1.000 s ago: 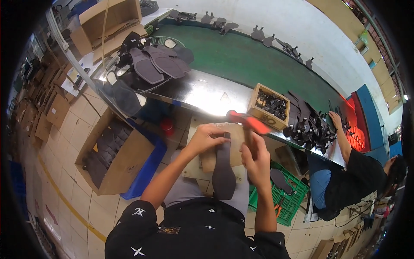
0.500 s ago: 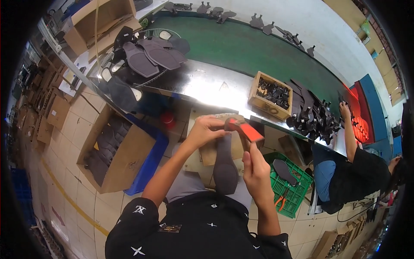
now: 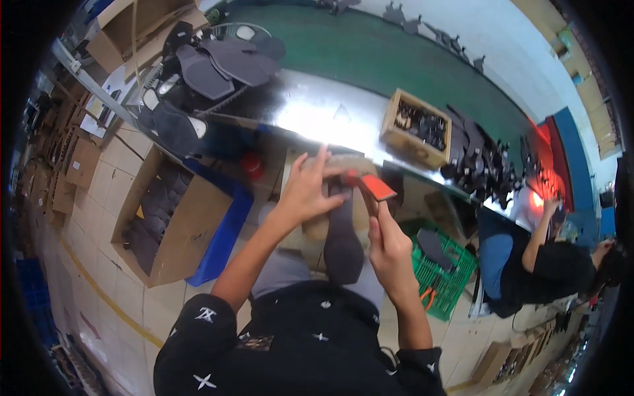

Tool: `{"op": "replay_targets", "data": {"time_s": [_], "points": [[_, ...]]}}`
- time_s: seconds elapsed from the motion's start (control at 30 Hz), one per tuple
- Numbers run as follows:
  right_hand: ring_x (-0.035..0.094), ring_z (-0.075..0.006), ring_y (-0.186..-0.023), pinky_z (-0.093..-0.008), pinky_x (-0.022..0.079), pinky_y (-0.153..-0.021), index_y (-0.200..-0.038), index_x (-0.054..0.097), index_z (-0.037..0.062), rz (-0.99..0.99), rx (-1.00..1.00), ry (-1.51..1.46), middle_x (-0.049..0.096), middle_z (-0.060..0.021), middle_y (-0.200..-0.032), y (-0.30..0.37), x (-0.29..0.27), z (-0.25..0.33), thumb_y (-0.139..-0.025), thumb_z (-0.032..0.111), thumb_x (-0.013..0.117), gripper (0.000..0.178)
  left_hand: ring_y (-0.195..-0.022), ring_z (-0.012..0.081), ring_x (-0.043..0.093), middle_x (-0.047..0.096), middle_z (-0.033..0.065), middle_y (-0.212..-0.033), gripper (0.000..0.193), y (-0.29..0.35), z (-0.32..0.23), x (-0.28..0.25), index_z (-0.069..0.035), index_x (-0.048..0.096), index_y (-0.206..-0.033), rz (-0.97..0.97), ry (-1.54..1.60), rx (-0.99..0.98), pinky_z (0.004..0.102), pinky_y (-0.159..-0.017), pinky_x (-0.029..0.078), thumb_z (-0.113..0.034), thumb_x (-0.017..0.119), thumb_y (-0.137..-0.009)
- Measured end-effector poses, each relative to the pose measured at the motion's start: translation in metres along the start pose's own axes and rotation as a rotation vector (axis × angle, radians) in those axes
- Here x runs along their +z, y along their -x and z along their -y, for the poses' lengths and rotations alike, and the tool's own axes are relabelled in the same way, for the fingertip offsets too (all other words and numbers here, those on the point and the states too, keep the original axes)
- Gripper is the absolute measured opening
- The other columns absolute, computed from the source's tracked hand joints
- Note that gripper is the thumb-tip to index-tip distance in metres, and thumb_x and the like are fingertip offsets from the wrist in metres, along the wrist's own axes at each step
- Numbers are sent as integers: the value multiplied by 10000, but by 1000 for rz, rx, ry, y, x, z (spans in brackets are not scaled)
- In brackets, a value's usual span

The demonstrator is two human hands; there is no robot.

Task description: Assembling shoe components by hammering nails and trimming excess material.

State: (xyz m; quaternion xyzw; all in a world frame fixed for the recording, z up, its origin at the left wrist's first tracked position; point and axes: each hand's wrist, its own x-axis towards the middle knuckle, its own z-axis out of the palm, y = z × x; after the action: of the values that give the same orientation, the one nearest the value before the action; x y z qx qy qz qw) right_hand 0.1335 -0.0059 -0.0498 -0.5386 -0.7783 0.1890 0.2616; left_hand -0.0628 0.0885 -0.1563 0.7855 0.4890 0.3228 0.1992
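My right hand (image 3: 391,247) is closed around the handle of a hammer (image 3: 378,189) with a red head. The hammer head hangs over the narrow far end of a dark grey shoe sole (image 3: 343,254). That sole lies lengthwise in front of me, its wide end toward my lap. Beneath its far part is a pale work block (image 3: 317,231). My left hand (image 3: 305,191) is open, fingers spread, beside the sole's far end. Its thumb reaches over the sole there; whether it touches, I cannot tell. The hammer partly hides that end.
On the metal-edged bench (image 3: 317,109) stand a wooden box (image 3: 417,150) of small dark parts and a pile of heeled soles (image 3: 485,168). Soles fill a carton (image 3: 191,228) at left. A green crate (image 3: 456,290) holds a sole and orange-handled pliers. At right, a co-worker (image 3: 561,270) reaches toward the bench.
My left fingers have let go of their pinch at the sole's far end and spread apart. The hammer has shifted slightly left. The co-worker's hand has moved; the whole view has shifted a little.
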Motion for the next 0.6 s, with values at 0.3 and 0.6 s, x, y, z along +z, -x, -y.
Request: {"op": "replay_targets", "data": {"time_s": [0.3,0.6], "points": [[653,-241,-649,-372,491,-549,-1219,588,-8,-133,-55,-73,653,-172,-848,7,12,-15,-980,80,589,255,-1370,235,473,705,-12,-1199,551,9,5,5,-213,644,-1290,-20,-50,19,609,-1171,78,-324,778,-767],[578,-242,-602,-324,484,-580,-1258,624,-2,-205,-29,2,611,-110,-757,-4,7,-47,-943,51,640,320,-673,266,621,622,132,-786,206,56,-65,-60,26,659,-861,224,670,59,346,-623,476,-165,737,-864]]}}
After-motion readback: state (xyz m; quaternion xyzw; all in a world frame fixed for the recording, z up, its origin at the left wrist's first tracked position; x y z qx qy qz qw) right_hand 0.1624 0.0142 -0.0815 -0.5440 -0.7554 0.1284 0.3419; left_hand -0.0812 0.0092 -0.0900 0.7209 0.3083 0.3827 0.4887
